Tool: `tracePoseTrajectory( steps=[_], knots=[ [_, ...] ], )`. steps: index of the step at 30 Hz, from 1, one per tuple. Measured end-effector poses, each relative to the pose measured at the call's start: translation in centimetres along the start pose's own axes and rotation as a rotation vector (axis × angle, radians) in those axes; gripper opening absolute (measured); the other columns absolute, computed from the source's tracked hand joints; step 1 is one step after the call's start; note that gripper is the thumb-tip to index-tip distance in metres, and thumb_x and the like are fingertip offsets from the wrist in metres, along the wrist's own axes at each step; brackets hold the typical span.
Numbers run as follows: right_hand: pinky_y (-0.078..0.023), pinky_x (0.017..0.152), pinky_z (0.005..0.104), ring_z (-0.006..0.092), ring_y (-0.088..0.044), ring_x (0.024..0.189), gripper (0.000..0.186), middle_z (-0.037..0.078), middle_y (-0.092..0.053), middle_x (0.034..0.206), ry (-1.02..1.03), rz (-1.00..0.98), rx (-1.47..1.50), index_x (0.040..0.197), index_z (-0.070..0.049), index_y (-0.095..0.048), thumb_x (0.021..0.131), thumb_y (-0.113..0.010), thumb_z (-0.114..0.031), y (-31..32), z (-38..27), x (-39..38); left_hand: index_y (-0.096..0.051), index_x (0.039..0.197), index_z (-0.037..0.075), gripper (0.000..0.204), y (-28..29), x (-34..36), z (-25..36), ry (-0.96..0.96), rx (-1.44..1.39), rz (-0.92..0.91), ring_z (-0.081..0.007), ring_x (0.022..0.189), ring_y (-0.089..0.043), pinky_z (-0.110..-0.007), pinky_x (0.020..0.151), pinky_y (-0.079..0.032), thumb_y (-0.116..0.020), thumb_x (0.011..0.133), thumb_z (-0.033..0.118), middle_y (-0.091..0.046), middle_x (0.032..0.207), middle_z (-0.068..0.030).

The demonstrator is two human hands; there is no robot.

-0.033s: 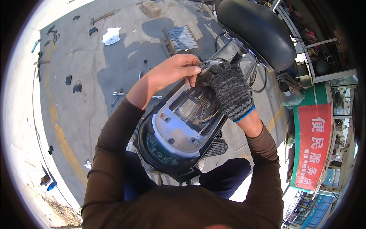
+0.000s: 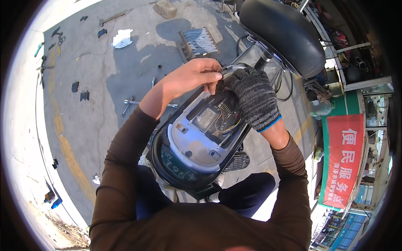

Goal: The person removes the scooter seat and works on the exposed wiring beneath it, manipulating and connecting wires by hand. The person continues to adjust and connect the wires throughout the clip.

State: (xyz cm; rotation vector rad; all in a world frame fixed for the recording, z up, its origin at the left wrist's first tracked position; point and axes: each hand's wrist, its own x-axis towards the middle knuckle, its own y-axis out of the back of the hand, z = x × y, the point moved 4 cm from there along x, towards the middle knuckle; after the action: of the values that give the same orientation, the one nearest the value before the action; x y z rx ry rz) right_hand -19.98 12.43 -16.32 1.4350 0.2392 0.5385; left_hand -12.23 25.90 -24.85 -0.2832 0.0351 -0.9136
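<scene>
A scooter body (image 2: 184, 154) stands between my knees, its top uncovered, with a pale metal rim around an open compartment. Inside the compartment are a finned metal box (image 2: 227, 104), a flat pale part (image 2: 206, 118) and thin coloured wires (image 2: 228, 124). At the compartment's far end my bare left hand (image 2: 199, 76) is closed, thumb against fingers. Close beside it, my right hand (image 2: 256, 98), in a dark grey knit glove with a blue cuff, has its fingers curled down over the far right edge. Whatever either hand grips is hidden by the fingers.
Beyond my right hand is a large black padded seat (image 2: 284, 35). A cross-shaped wrench (image 2: 132, 102) lies on the ground to the left, with a hammer (image 2: 112, 19), white paper (image 2: 122, 39) and a brick (image 2: 165, 9) farther off. A red banner (image 2: 344, 161) hangs at right.
My gloved right hand has shifted very slightly to the right. The left hand stays at the same spot.
</scene>
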Motion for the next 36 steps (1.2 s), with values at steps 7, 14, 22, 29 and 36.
tracePoseTrajectory(
  steps=[7, 14, 22, 29, 36],
  knots=[
    [-0.05, 0.083, 0.0417, 0.0332, -0.064, 0.091, 0.021, 0.013, -0.068, 0.096, -0.31, 0.143, 0.338, 0.098, -0.006, -0.071, 0.082, -0.073, -0.019, 0.6, 3.1, -2.2, -0.059, 0.111, -0.002, 0.021, 0.2, 0.1, 0.3, -0.055, 0.077, 0.057, -0.008, 0.065, -0.056, -0.023, 0.059, -0.041, -0.054, 0.098, 0.014, -0.056, 0.07, 0.0005],
    [-0.052, 0.085, 0.0346, 0.025, -0.067, 0.094, 0.02, 0.013, -0.07, 0.1, -0.423, 0.143, 0.381, 0.102, -0.003, -0.072, 0.084, -0.073, -0.012, -0.5, 4.1, -2.8, -0.06, 0.113, 0.0, 0.02, 0.0, -0.5, 0.5, -0.032, 0.155, 0.037, -0.0066, 0.061, -0.05, -0.024, 0.053, -0.034, -0.052, 0.098, 0.01, -0.053, 0.066, 0.0013],
    [-0.052, 0.086, 0.0306, 0.0185, -0.065, 0.094, 0.02, 0.011, -0.068, 0.102, -0.449, 0.144, 0.574, 0.106, -0.001, -0.071, 0.087, -0.071, -0.006, -1.1, 5.1, -3.7, -0.059, 0.113, 0.001, 0.019, 0.0, -1.0, 0.9, -0.027, 0.199, -0.085, -0.0074, 0.064, -0.05, -0.025, 0.061, -0.039, -0.053, 0.096, 0.007, -0.053, 0.07, -0.0002],
    [-0.052, 0.081, 0.034, 0.0251, -0.067, 0.091, 0.019, 0.012, -0.069, 0.096, -0.477, 0.201, 0.699, 0.1, -0.003, -0.071, 0.082, -0.073, -0.007, -1.4, 5.0, -3.8, -0.058, 0.113, 0.001, 0.021, 0.7, -1.8, 1.0, 0.001, 0.117, -0.121, -0.0091, 0.07, -0.052, -0.027, 0.064, -0.041, -0.058, 0.093, 0.007, -0.055, 0.076, -0.0011],
    [-0.052, 0.082, 0.0357, 0.0277, -0.066, 0.091, 0.019, 0.012, -0.069, 0.098, -0.406, 0.221, 0.567, 0.102, -0.005, -0.071, 0.083, -0.072, -0.01, -1.1, 4.4, -3.8, -0.066, 0.105, -0.001, 0.018, -1.6, -2.4, 2.1, -0.302, 0.567, -0.17, -0.0225, 0.079, -0.06, -0.035, 0.072, -0.047, -0.064, 0.092, 0.011, -0.061, 0.086, -0.0088]
  ],
)
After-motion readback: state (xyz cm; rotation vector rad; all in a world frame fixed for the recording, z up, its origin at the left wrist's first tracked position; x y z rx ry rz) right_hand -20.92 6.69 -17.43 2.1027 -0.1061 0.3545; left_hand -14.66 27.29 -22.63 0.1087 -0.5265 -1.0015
